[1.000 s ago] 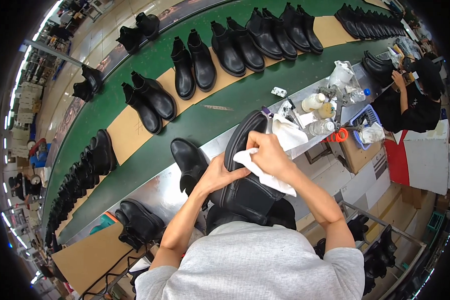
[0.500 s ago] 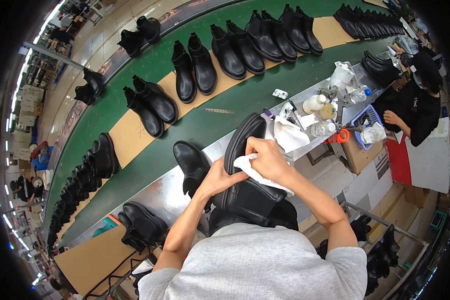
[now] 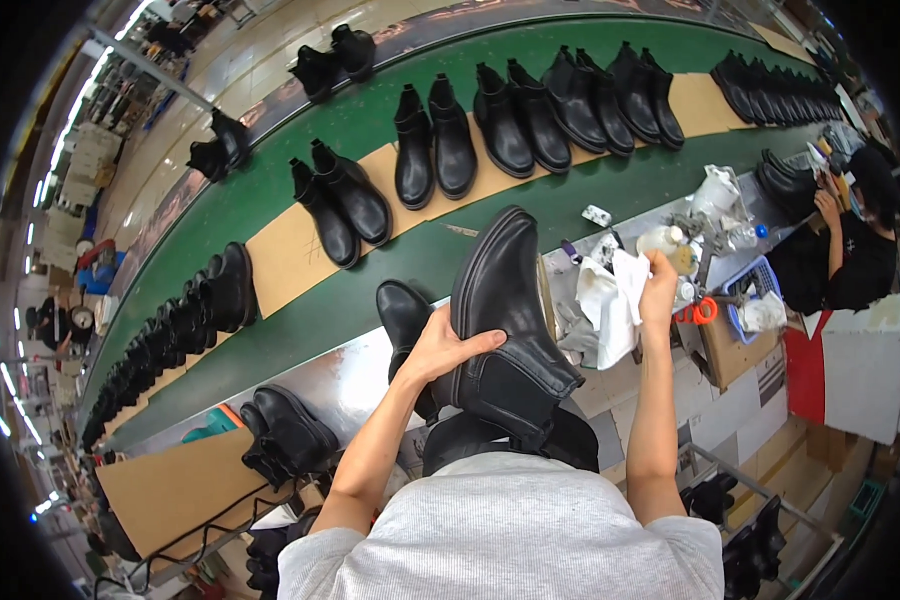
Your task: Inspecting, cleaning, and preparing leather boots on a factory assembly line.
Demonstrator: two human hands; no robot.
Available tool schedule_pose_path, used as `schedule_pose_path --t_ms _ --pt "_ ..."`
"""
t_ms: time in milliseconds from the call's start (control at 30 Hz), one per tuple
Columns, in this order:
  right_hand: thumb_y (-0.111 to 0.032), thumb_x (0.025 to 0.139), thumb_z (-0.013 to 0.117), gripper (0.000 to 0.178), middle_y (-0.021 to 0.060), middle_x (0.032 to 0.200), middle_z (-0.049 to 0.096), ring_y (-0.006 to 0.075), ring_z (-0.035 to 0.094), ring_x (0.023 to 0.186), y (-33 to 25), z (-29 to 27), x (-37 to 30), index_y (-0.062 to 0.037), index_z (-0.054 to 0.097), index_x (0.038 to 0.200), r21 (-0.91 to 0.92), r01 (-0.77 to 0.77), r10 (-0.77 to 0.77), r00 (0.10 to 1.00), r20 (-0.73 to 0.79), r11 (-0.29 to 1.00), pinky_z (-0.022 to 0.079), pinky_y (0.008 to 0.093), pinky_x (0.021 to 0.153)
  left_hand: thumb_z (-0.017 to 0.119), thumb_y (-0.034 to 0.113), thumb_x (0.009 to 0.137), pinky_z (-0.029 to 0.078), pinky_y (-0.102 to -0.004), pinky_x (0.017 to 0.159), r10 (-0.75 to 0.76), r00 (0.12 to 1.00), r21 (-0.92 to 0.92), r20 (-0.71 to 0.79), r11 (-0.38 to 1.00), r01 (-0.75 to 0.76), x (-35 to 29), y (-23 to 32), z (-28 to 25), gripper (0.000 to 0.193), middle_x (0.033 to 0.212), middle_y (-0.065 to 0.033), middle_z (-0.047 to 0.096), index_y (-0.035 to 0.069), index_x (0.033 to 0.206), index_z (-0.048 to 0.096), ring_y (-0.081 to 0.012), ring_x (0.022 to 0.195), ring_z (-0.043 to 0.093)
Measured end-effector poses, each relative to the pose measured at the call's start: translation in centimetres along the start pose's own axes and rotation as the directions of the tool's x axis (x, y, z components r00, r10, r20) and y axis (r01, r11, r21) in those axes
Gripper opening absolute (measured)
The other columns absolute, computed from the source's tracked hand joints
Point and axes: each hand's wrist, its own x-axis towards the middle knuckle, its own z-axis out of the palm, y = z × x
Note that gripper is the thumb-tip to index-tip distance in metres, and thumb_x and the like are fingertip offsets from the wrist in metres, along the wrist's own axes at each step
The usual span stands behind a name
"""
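— Where is the black boot (image 3: 505, 275)?

— Just above the person's lap, by the near edge of the metal bench (image 3: 342, 388); its toe points away from the body, its sole faces left, and its shaft slopes down toward the lap.

— And the left hand (image 3: 436, 352); how does it grip?

— Closed firmly on that boot; the fingers go round the sole side, and the thumb lies across the upper near the instep.

— The right hand (image 3: 658, 288)?

— It is apart from the boot, off to its right; the fingers are drawn narrow, pinching a white cloth (image 3: 627, 300) that hangs down over the bench's tool end; whether a second cloth lies behind it I cannot tell.

— What stands nearby?

— A second boot (image 3: 401, 308) on the bench, partly behind the left forearm and hand; bottles (image 3: 660, 240) beyond the cloth; a blue basket (image 3: 756, 295) further right, near a co-worker (image 3: 840, 262) in dark clothes.

— And further off?

— A green table (image 3: 305, 318) curving past; on it runs a cardboard strip (image 3: 282, 262), with black boot pairs (image 3: 454, 140) along it.
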Motion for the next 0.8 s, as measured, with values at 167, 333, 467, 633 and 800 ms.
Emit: schedule_pose_path --t_ms 167,333,467,633,800 --pt "-0.002 0.073 0.058 0.006 0.0011 0.064 0.052 0.0082 0.046 0.062 1.1 1.0 -2.6 0.0003 0.053 0.071 0.187 -0.153 0.130 0.983 0.130 0.970 0.039 0.0248 0.057 0.074 0.017 0.071 0.049 -0.0252 0.073 0.019 0.999 -0.107 -0.051 0.994 -0.024 0.1 0.8 -1.1 0.043 0.091 -0.0074 0.062 -0.006 0.102 0.055 -0.0114 0.079 0.058" --pt "0.000 0.074 0.056 0.004 0.0002 0.066 0.053 0.0068 0.046 0.062 1.0 1.9 -3.4 -0.0002 0.053 0.071 0.190 -0.239 0.196 0.956 0.221 0.952 0.039 0.0232 0.055 0.075 0.017 0.070 0.050 -0.0246 0.070 0.035 0.986 -0.155 -0.160 0.986 -0.060 0.4 0.9 -2.0 0.041 0.088 -0.0087 0.063 -0.007 0.097 0.056 -0.0121 0.076 0.060" --pt "0.000 0.074 0.058 0.006 -0.0003 0.066 0.053 0.0065 0.046 0.062 0.5 2.1 -3.2 -0.0010 0.052 0.072 0.224 -0.179 0.123 0.962 0.245 0.958 0.039 0.0226 0.056 0.076 0.019 0.069 0.051 -0.0255 0.068 -0.033 0.986 -0.180 -0.162 0.984 0.003 0.5 0.7 -2.7 0.044 0.087 -0.0103 0.063 -0.008 0.097 0.056 -0.0136 0.074 0.061" --pt "-0.002 0.075 0.060 0.008 -0.0014 0.068 0.052 0.0056 0.045 0.063 -3.0 2.2 -2.8 -0.0025 0.052 0.074 0.280 -0.095 0.007 0.954 0.300 0.955 0.038 0.0215 0.056 0.076 0.019 0.070 0.051 -0.0261 0.070 -0.083 0.989 -0.197 -0.123 0.979 0.058 -0.2 1.6 -2.4 0.045 0.089 -0.0106 0.063 -0.007 0.099 0.056 -0.0140 0.076 0.061" --pt "0.001 0.070 0.064 0.014 -0.0018 0.072 0.052 0.0070 0.048 0.067 -7.6 3.0 -3.8 -0.0047 0.054 0.078 0.375 -0.217 0.041 0.905 0.424 0.901 0.039 0.0197 0.059 0.076 0.020 0.070 0.049 -0.0269 0.076 -0.007 0.999 -0.031 -0.043 1.000 0.006 -0.3 0.9 -2.2 0.049 0.093 -0.0103 0.062 -0.007 0.104 0.054 -0.0137 0.083 0.060"
